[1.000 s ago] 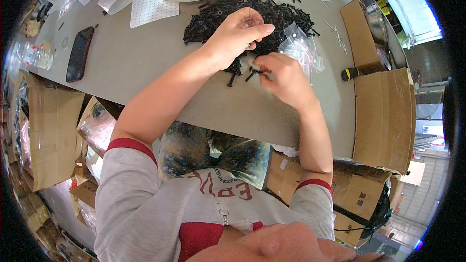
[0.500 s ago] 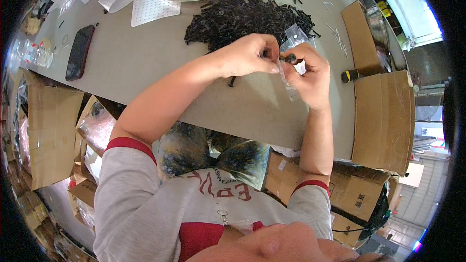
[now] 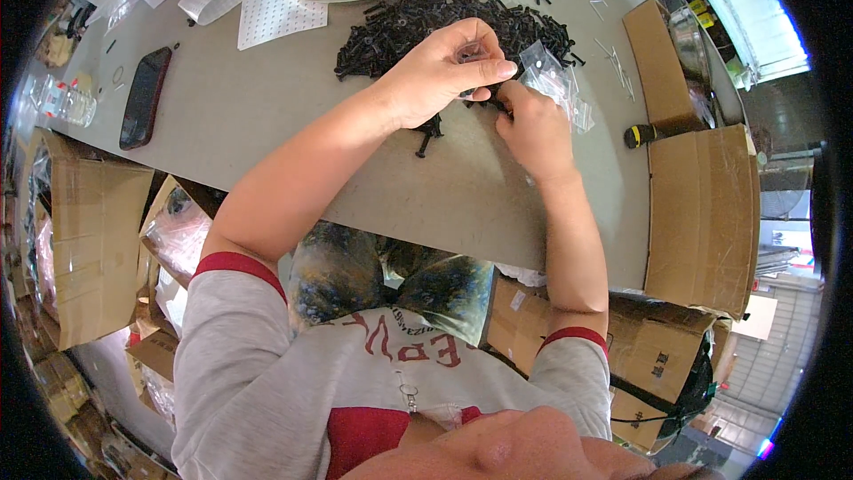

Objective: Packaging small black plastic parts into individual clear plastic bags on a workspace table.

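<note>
In the head view, we are holding what looks like clear plastic (image 3: 472, 52) in our curled left hand (image 3: 431, 76), above black screws (image 3: 444, 22) heaped on the desk (image 3: 284, 98). Our right hand (image 3: 538, 129) is hovering by the heap's near edge; we cannot tell whether it is pinching anything. We are probably picking out screws; the next move is calling for a sure fingertip grip.

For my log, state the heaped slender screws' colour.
The heaped slender screws are black, clearest in the head view.
</note>
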`<state>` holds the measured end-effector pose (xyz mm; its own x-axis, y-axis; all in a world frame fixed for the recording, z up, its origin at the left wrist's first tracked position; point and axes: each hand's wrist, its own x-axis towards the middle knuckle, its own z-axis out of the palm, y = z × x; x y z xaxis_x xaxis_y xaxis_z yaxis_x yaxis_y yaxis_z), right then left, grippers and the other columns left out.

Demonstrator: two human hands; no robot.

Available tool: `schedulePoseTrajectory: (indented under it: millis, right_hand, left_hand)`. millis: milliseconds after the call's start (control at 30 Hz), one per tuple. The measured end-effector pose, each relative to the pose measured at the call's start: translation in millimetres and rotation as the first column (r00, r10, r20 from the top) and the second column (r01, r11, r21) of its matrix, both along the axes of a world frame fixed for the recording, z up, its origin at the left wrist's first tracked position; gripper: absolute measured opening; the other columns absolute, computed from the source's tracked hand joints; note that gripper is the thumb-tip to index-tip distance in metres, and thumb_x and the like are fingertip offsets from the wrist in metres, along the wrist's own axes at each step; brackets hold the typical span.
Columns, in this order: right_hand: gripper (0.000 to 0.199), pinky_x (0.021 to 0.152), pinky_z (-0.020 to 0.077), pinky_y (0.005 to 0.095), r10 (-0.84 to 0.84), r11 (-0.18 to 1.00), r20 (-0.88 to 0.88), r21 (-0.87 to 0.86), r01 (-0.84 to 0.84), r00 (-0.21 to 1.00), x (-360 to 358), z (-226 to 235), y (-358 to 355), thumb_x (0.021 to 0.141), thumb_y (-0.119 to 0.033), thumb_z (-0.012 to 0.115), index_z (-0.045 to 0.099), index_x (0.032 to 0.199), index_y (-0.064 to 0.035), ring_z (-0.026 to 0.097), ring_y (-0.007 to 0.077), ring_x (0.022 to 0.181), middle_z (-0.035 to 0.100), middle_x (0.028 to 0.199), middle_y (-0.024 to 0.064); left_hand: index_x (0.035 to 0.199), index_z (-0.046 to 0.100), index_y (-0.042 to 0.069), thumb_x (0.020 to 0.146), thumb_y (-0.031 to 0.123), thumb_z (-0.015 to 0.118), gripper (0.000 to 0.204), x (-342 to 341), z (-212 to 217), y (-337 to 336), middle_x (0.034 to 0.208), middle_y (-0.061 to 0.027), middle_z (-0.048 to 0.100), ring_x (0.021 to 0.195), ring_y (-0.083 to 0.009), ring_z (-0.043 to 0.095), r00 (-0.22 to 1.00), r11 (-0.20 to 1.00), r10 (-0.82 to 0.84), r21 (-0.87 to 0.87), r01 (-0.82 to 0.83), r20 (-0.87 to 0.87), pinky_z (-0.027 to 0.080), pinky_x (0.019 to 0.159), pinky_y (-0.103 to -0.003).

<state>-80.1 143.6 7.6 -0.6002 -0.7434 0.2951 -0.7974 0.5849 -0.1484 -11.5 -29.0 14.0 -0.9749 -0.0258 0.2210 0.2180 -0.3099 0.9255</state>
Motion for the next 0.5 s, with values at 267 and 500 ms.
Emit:
schedulePoseTrajectory:
  millis: [267, 500]
  right_hand:
    - [0.012, 0.063, 0.0503, 0.0401, 0.228, 0.959, -0.243, -0.110, -0.260, 0.943, 5, 8, -10, 0.067, -0.006, 0.061, 0.059, 0.079, -0.0075, 0.061, 0.0266, 0.067, 0.058, 0.069, 0.0073]
    - [0.010, 0.065, 0.0504, 0.0388, 0.106, 0.992, -0.258, -0.044, -0.121, 0.960, 6, -2, -13, 0.068, -0.007, 0.061, 0.059, 0.078, -0.0078, 0.061, 0.0267, 0.068, 0.059, 0.070, 0.0074]
  left_hand:
    - [0.087, 0.055, 0.008, 0.084, 0.017, 0.069, 0.017, -5, -10, -1, 0.075, 0.0030, 0.052, 0.067, -0.0054, 0.049, 0.987, 0.970, 0.140, -0.189, -0.152, -0.075, 0.039, 0.059, -0.020]
    - [0.083, 0.054, 0.008, 0.083, 0.018, 0.070, 0.019, 2, -4, 3, 0.075, 0.0029, 0.052, 0.066, -0.0045, 0.048, 0.996, 0.993, 0.037, -0.116, -0.027, 0.083, 0.039, 0.057, -0.020]
